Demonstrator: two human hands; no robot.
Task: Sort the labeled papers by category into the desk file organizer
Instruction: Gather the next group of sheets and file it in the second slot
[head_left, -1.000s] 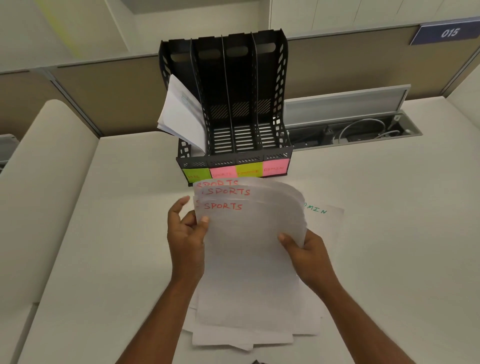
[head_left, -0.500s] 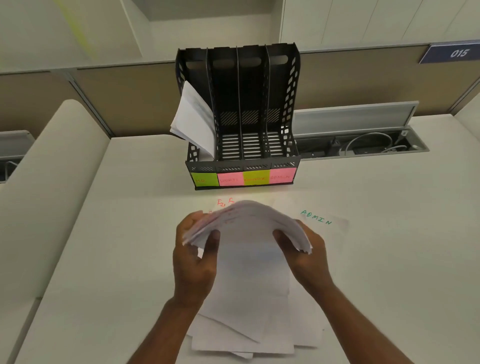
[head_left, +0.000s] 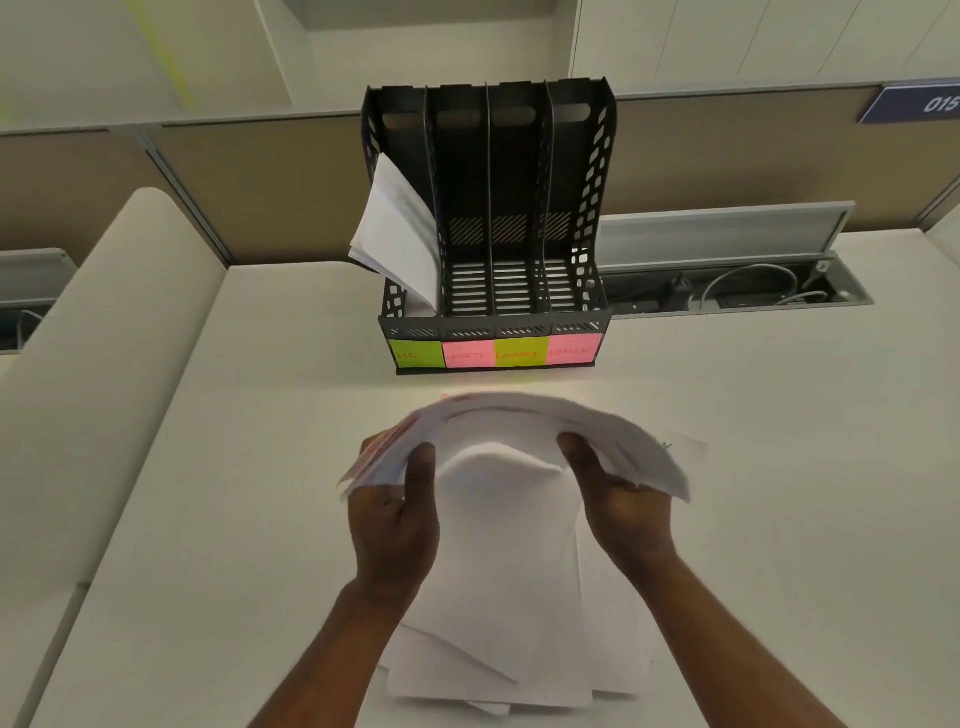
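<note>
Above the desk (head_left: 779, 467), both hands grip a bowed stack of papers (head_left: 519, 431): left hand (head_left: 397, 514) and right hand (head_left: 621, 506) pinch its side edges. Beyond stands the black file organizer (head_left: 597, 208), sheets (head_left: 395, 234) leaning in its leftmost slot.
</note>
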